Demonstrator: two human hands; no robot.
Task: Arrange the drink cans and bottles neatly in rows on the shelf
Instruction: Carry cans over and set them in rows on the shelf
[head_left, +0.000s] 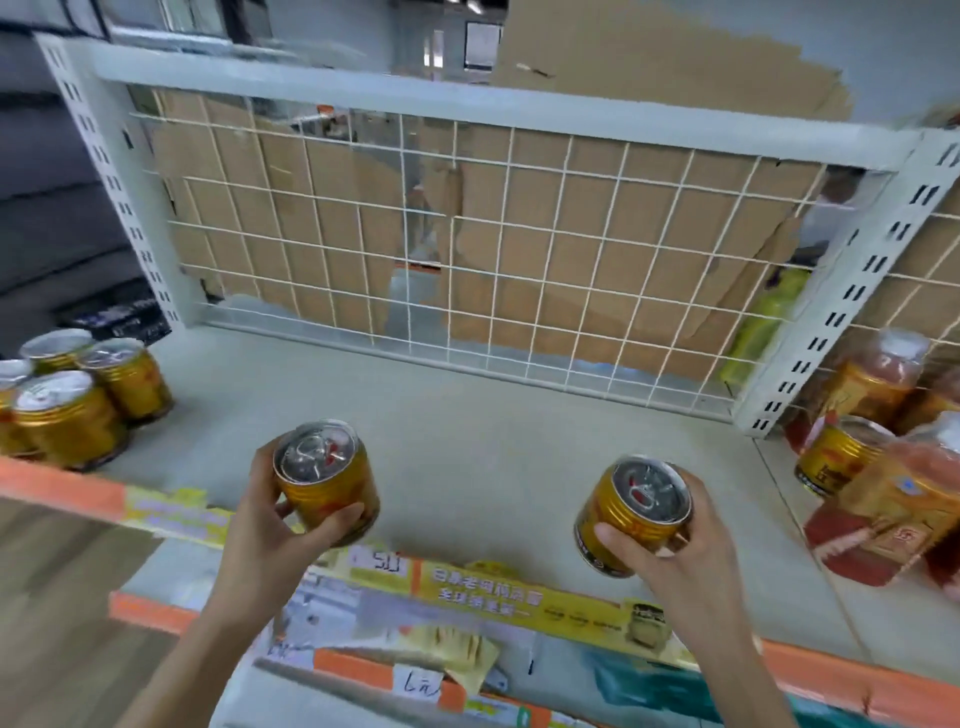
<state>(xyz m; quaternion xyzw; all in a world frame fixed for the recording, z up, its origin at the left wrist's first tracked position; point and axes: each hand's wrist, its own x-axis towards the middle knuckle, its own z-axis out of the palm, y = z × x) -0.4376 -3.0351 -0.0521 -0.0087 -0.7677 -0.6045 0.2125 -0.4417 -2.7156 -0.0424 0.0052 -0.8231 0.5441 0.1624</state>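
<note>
A gold drink can (332, 483) sits in the left hand (270, 525), fingers and thumb curled round its side wall so that the pull-tab top faces up and is left clear. It hangs just above the front of the shelf (467, 405), left of centre. A second gold can (631, 519) is clasped the same way by the right hand (675, 556), tilted a little toward the camera, over the front edge right of centre. The hands are well apart, each clamped on its own can, which looks like a way to carry two at once and set them down side by side.

At the far left a cluster of like cans (78, 400) stands upright and touching, near the front edge. It is probably the start of the rows, so the held pair most likely belongs next to it, on the bare pale board between.

A white wire grid (467, 234) closes the back, with cardboard (545, 197) behind it, so rows can be pushed back without falling through. Past the slotted upright (852, 312) on the right, shrink-wrapped can packs (883, 483) lie tumbled in the next bay. A price strip (493, 592) with yellow labels runs along the front edge
</note>
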